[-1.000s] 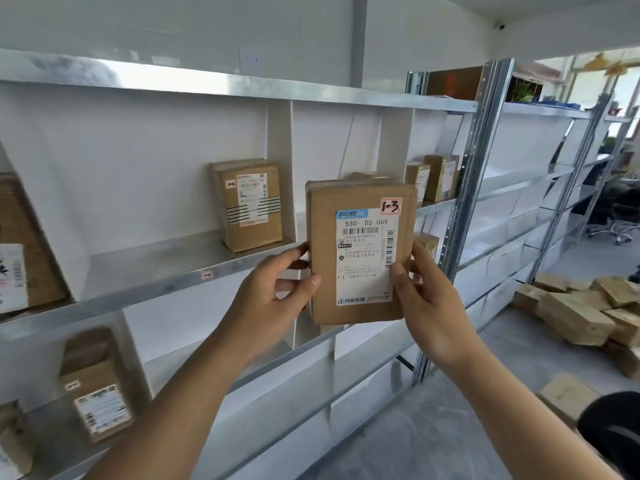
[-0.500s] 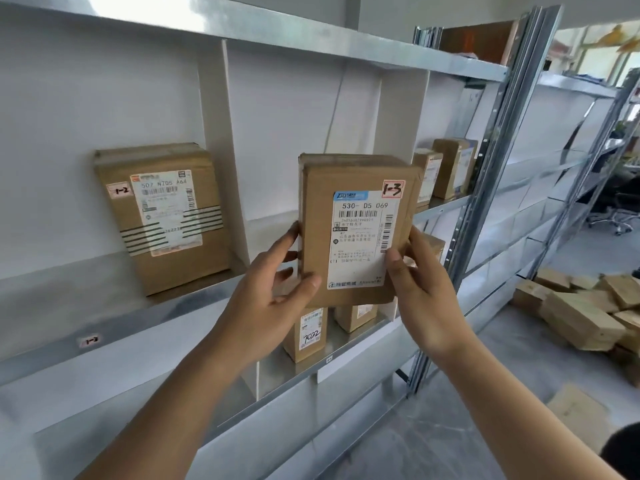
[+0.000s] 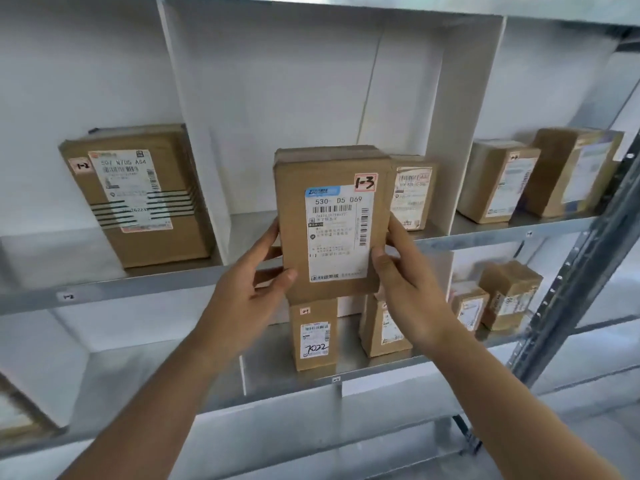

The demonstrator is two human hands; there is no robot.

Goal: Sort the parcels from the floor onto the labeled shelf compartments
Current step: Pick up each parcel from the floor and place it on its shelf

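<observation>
Left hand (image 3: 258,292) and right hand (image 3: 407,289) gripping parcel (image 3: 332,220) between them, upright

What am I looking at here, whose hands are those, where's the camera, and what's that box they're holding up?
There is no machine here: these are a person's two bare hands, filmed by a wide-angle camera worn on their head, looking forward and down. That is why both arms reach in from the bottom of the picture.

The left hand and the right hand hold a brown cardboard parcel upright by its sides, thumbs on the front. Its red-edged sticker is hand-marked 1-3.

Behind it is a metal shelf rack split by white dividers into compartments. The left one has a small 1-2 tag on its edge and a parcel marked 1-2. The held parcel is in front of the middle compartment, where another parcel already stands. More parcels stand on the right and on the shelf below.
</observation>
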